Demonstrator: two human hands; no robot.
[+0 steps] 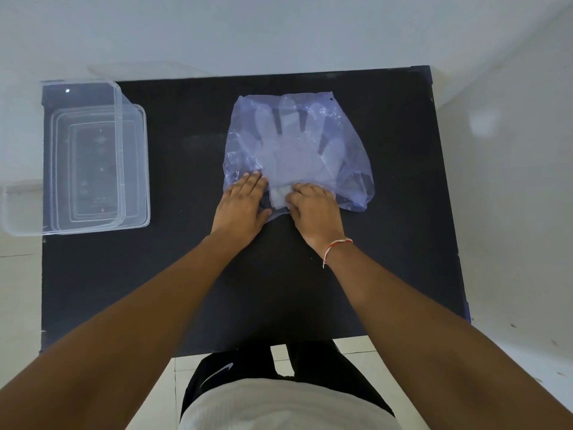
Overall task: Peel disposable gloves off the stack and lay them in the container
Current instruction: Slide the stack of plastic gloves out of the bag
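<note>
Translucent plastic gloves [294, 150] lie stacked on a black table [186, 274]. Left hand [242, 203] presses flat, fingers together; right hand [313, 209] curls, pinching the stack's near edge. Clear container [133, 162] sits far left.

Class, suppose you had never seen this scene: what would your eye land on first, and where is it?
First, the pale bluish stack of gloves inside a thin plastic bag, spread at the middle of the black table. Both hands meet at its near edge: the left hand pressed flat, the right hand pinching at the cuff. The clear container sits at the table's left edge.
</note>
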